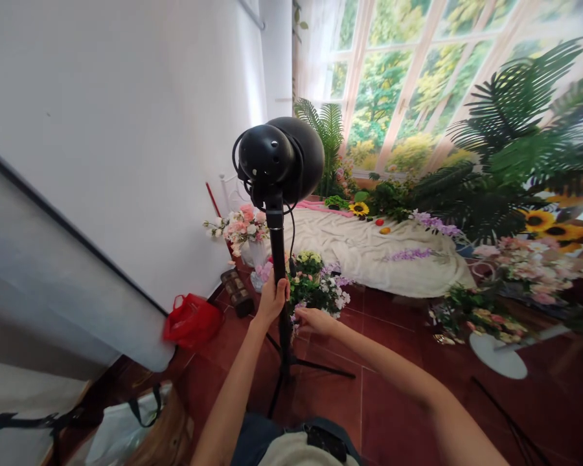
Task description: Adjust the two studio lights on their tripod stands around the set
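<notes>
A black studio lamp [267,155] with a wide round shade sits on top of a black tripod stand [277,252] in front of me. My left hand [272,299] is wrapped round the stand's pole below the lamp. Just right of the pole is my right hand [315,321], its fingers curled in; whatever they pinch is too small or hidden to make out. From the lamp head a black cable [293,236] hangs down beside the pole. Spread legs [323,369] carry the stand on the red tiled floor.
Flower bunches [315,285] stand just beyond the pole. A cream cloth [369,249] lies below the window backdrop [388,90]. Left are a red plastic bag [193,320] and a brown bag [172,427]. Right are palm leaves [510,123] and a white round base [498,356].
</notes>
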Motion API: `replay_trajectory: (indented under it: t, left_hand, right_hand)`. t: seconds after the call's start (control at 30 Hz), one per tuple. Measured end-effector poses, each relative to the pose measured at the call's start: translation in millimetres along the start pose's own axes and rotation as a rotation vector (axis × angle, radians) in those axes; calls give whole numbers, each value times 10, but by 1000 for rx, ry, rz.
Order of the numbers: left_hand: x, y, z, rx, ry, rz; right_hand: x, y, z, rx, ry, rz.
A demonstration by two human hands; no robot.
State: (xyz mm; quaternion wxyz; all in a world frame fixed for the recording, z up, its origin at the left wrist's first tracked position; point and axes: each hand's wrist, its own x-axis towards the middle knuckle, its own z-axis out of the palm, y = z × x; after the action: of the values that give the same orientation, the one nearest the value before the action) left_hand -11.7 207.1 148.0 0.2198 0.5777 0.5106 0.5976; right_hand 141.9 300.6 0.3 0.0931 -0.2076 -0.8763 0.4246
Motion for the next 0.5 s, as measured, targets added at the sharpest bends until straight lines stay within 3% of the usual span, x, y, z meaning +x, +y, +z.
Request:
replay_trajectory:
  t: [0.07, 0.13, 0.2, 0.4, 0.5]
  left_hand:
    - [16, 27, -12, 17, -7, -1]
    - [38, 60, -28, 25, -10, 7]
    - [56, 91, -41, 22, -8, 15]
    - [73, 130, -45, 11, -8, 26]
    - [77, 134, -39, 19, 5, 32]
  right_hand:
    - [-23, 39, 70, 271, -10, 217]
    - [-1, 91, 142, 589, -123, 459]
    - [46, 133, 199, 782, -224, 560]
    - [81, 149, 204, 772, -115, 339]
    - [76, 115, 210, 799, -28, 298]
